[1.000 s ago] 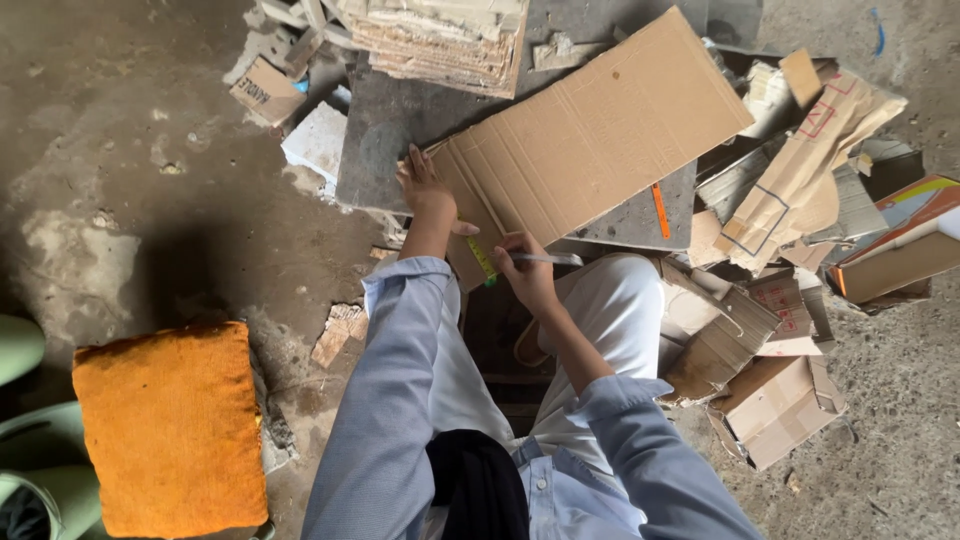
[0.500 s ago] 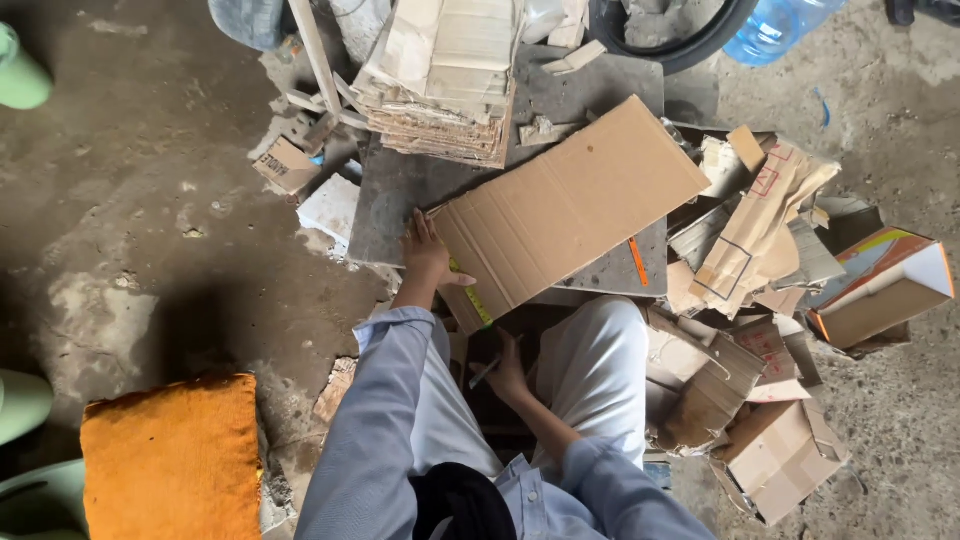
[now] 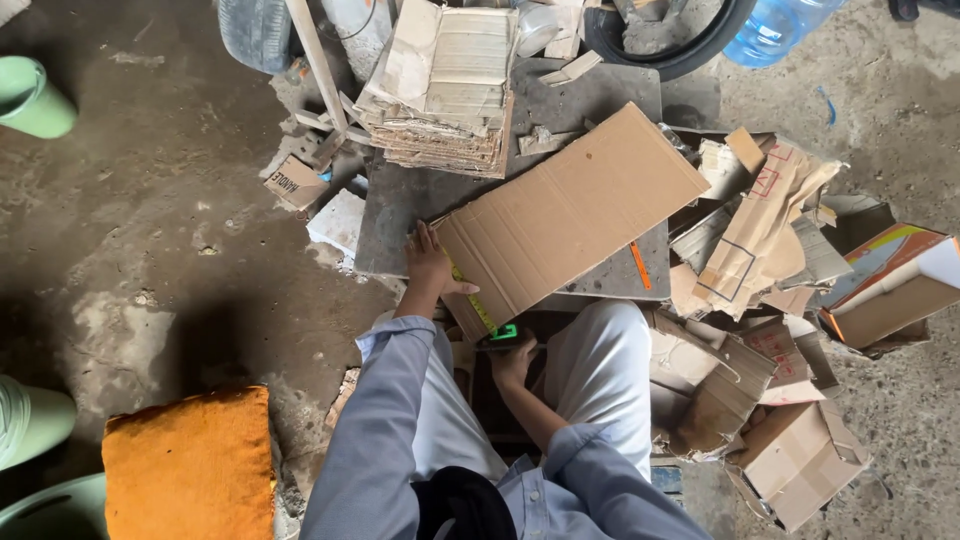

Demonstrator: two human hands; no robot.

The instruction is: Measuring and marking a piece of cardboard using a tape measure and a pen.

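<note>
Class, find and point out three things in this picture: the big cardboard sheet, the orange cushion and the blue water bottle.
cardboard sheet (image 3: 570, 215), head view, middle of its flat face.
orange cushion (image 3: 188, 465), head view, centre of its top.
blue water bottle (image 3: 775, 30), head view, on its side wall.

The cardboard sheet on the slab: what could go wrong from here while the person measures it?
1. The left hand pins only one corner of the cardboard sheet, so it may pivot.
2. The yellow tape measure in the right hand could slip off the edge.
3. Its far end overhangs the scrap pile.
</note>
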